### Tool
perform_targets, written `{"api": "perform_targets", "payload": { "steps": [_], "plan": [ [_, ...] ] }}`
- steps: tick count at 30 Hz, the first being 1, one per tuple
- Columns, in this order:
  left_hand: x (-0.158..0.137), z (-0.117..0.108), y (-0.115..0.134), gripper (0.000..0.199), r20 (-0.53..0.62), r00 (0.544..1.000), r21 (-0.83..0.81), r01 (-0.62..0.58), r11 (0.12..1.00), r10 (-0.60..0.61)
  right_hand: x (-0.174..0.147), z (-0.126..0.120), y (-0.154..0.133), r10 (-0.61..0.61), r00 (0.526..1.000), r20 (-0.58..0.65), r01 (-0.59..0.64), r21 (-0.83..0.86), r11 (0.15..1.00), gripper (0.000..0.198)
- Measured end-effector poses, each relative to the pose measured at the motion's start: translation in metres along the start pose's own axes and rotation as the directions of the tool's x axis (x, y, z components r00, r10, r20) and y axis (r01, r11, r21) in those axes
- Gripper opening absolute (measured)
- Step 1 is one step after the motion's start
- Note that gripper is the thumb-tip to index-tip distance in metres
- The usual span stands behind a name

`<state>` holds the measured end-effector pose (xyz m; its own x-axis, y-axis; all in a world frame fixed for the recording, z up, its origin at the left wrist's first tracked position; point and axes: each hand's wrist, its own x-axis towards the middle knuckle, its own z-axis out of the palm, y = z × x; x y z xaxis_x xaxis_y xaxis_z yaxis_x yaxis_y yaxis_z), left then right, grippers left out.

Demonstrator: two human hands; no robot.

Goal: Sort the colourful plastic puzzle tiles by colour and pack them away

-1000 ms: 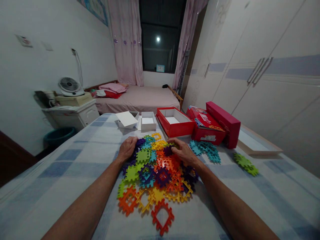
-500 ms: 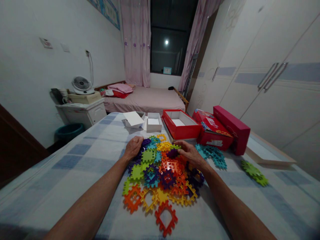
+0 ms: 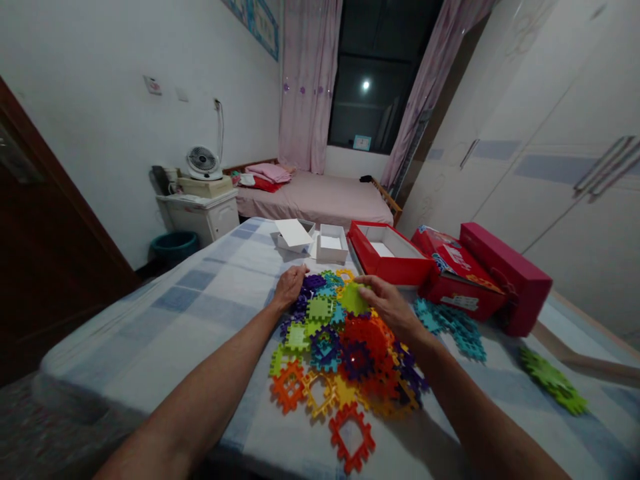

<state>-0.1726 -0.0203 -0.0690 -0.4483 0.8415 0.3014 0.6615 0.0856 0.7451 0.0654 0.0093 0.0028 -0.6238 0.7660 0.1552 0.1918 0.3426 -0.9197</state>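
A pile of toothed, interlocking plastic building pieces in green, purple, teal, orange and yellow (image 3: 345, 390) is heaped in front of me. My right hand (image 3: 390, 301), over the pile's right side, is closed on a green building piece (image 3: 354, 299) between thumb and fingers, slightly blurred. At the upper left edge of the heap lies my left hand (image 3: 290, 285), fingers stretched forward beside the purple pieces (image 3: 314, 283); nothing shows in its grasp. Nearest to me is a red-orange frame piece (image 3: 363, 445) with a diamond-shaped opening.
Behind the pile stand small white boxes (image 3: 332, 255) and an open red box (image 3: 385, 270). To the right are a red printed carton (image 3: 453, 300), a long dark-pink box (image 3: 515, 277), teal pieces (image 3: 467, 340) and a stack of green pieces (image 3: 553, 380). A checked cloth (image 3: 195, 347) covers the table.
My view has turned left, so everything appears further right. My right hand now holds up a green piece over the pile. My left hand stays beside the purple pieces.
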Motion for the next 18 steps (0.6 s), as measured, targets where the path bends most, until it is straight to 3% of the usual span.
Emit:
{"api": "perform_targets", "payload": {
  "steps": [2,5,8,10,15,18],
  "plan": [
    [0.0,0.0,-0.001,0.054,-0.008,1.0,-0.013,0.004,1.0,-0.004,0.006,0.025,-0.003,-0.03,0.987,0.156,0.054,-0.154,0.987,0.028],
    [-0.001,0.0,-0.001,0.052,-0.007,1.0,-0.017,-0.003,1.0,0.003,0.015,0.054,-0.002,-0.122,0.962,0.244,0.217,-0.414,0.884,0.024],
    [-0.001,0.001,0.0,0.051,-0.003,1.0,-0.012,-0.006,1.0,0.006,0.02,0.066,0.001,-0.143,0.944,0.298,0.301,-0.597,0.744,0.027],
    [-0.001,0.001,0.0,0.051,0.003,1.0,-0.008,-0.002,1.0,0.002,0.02,0.066,0.002,-0.109,0.944,0.312,0.296,-0.652,0.698,0.036],
    [0.0,0.002,0.001,0.05,0.015,1.0,0.01,0.019,1.0,-0.019,0.02,0.062,0.002,-0.065,0.944,0.325,0.277,-0.669,0.69,0.049],
    [0.0,0.002,0.002,0.048,0.013,1.0,0.03,0.026,0.999,-0.027,0.025,0.058,0.002,-0.024,0.948,0.319,0.224,-0.606,0.763,0.042]
  ]
}}
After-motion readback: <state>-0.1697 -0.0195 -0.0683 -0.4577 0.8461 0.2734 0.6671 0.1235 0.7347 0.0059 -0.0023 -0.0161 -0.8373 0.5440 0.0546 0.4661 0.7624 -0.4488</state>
